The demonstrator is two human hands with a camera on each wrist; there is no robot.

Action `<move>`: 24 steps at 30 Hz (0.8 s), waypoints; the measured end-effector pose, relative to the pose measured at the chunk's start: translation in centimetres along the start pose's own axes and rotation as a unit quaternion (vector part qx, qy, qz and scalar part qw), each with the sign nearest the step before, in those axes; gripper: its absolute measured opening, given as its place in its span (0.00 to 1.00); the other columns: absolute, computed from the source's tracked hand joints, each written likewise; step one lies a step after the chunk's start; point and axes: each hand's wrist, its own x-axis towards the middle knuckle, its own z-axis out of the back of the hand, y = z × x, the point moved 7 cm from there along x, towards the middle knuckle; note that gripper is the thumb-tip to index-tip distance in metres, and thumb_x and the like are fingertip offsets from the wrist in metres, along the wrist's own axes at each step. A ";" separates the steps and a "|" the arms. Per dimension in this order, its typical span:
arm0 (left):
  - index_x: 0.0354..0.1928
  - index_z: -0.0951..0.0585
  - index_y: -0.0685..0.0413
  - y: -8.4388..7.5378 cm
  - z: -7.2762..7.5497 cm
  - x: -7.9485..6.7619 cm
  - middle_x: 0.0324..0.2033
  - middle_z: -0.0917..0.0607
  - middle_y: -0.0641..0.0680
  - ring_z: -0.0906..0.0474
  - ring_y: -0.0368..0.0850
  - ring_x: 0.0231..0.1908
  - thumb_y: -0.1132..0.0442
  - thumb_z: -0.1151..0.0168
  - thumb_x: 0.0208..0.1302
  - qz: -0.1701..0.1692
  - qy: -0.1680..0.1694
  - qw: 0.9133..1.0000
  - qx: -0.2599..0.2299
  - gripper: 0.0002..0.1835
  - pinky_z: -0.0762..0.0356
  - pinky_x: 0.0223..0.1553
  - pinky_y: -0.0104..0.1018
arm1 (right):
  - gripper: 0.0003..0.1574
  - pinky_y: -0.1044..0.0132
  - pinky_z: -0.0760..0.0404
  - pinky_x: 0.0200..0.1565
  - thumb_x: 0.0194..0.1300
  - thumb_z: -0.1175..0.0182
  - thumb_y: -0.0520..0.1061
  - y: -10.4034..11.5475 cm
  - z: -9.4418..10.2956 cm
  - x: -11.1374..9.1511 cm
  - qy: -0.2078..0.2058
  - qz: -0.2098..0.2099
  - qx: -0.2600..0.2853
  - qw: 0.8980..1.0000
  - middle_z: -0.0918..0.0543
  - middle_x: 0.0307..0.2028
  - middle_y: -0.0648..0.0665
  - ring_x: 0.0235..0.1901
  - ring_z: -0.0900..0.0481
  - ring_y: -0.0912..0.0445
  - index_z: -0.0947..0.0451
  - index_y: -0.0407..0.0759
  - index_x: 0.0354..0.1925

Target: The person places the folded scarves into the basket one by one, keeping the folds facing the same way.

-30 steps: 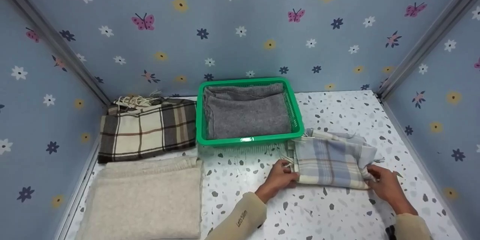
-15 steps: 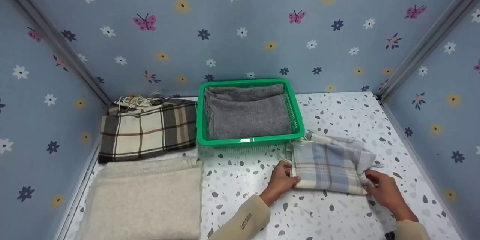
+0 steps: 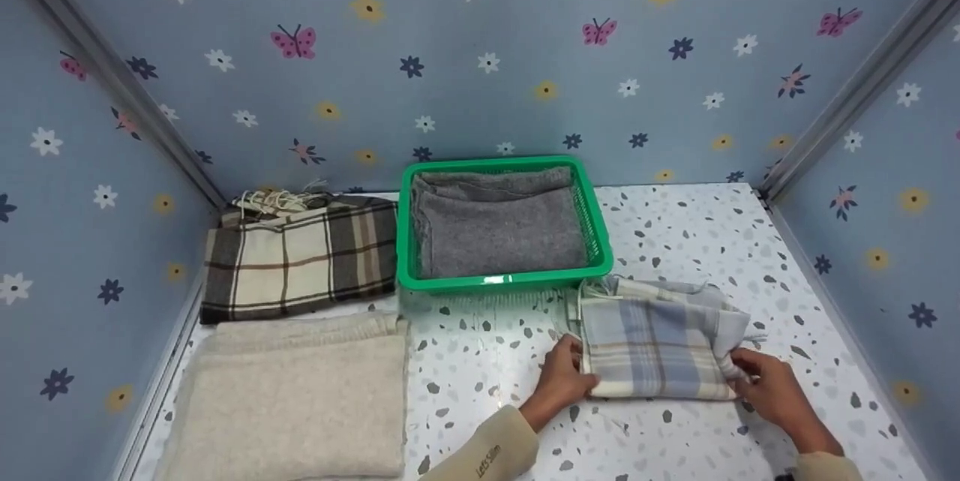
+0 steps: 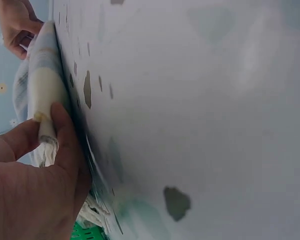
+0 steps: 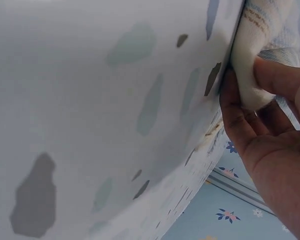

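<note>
A blue, white and cream plaid scarf (image 3: 652,346), folded and fringed, lies on the speckled surface at the right. My left hand (image 3: 564,376) pinches its near left corner. At the near right corner my right hand (image 3: 772,387) grips the cloth. The left wrist view shows thumb and fingers of the left hand (image 4: 45,175) closed on the rolled cream edge, tassels hanging beside them. In the right wrist view, the right hand (image 5: 270,120) has the scarf's cream corner (image 5: 250,75) between thumb and fingers. The scarf's far right part is loosely bunched.
A green basket (image 3: 495,283) behind the scarf holds a folded grey cloth (image 3: 502,233). To its left lies a brown and cream plaid scarf (image 3: 300,263), with a folded beige cloth (image 3: 300,398) in front. Flower-patterned walls (image 3: 480,31) enclose the back and sides.
Both hands have drawn the plaid scarf a little toward the person, away from the basket. Their hold on its near corners is the same.
</note>
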 end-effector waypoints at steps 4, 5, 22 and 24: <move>0.44 0.24 0.58 0.2 0.4 -0.5 0.30 0.15 0.57 0.24 0.38 0.27 0.80 0.31 0.52 0.001 -0.001 1.000 0.008 0.19 0.24 0.28 0.32 | 0.21 0.61 0.14 0.41 0.61 0.34 0.25 0.3 -0.3 -0.1 0.010 -0.003 0.003 1.000 0.12 0.47 0.31 0.48 0.14 0.40 0.17 0.29 0.54; 0.44 0.24 0.59 0.2 0.5 -0.6 0.31 0.15 0.57 0.24 0.38 0.27 0.80 0.31 0.51 0.000 -0.001 1.000 0.007 0.19 0.24 0.28 0.32 | 0.21 0.61 0.15 0.41 0.61 0.33 0.26 0.4 -0.3 -0.1 0.011 -0.003 0.000 1.000 0.12 0.47 0.32 0.47 0.14 0.41 0.17 0.29 0.54; 0.43 0.24 0.58 0.5 1.7 -2.1 0.29 0.17 0.53 0.25 0.39 0.28 0.82 0.33 0.46 0.004 -0.023 1.000 0.016 0.22 0.22 0.29 0.34 | 0.21 0.62 0.15 0.41 0.58 0.33 0.25 1.6 -1.5 -0.4 0.019 -0.003 0.000 1.000 0.10 0.43 0.38 0.43 0.13 0.47 0.14 0.35 0.50; 0.43 0.24 0.58 0.5 2.0 -2.5 0.29 0.17 0.53 0.25 0.39 0.28 0.82 0.33 0.46 0.000 -0.025 1.000 0.016 0.22 0.23 0.29 0.34 | 0.20 0.65 0.16 0.40 0.58 0.33 0.26 1.9 -1.7 -0.5 0.021 -0.002 0.002 1.000 0.10 0.43 0.40 0.42 0.14 0.51 0.14 0.37 0.49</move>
